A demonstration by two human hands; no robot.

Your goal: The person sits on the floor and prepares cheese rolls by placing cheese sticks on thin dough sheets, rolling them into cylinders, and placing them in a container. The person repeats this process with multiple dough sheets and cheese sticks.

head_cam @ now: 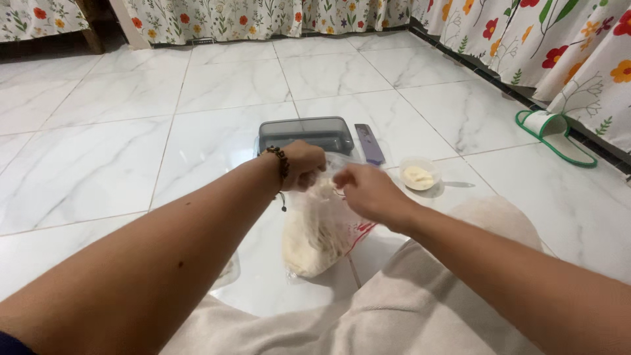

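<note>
Bag (319, 233) of pale dough stands on floor (98, 164) near centre, just past the knees. Left hand (302, 164) and right hand (365, 190) both pinch its top, arms stretched forward, beaded bracelet (281, 161) on left wrist. Beyond: one small cup (419, 174) holding cream, right; one grey tray (305, 133); one purple strip (370, 143). Far right: one green slipper (555, 135).

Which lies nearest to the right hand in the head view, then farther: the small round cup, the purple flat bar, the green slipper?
From the right hand:
1. Small round cup, just to its right.
2. Purple flat bar, beyond it, beside the grey tray.
3. Green slipper, far right by the floral curtain.
</note>
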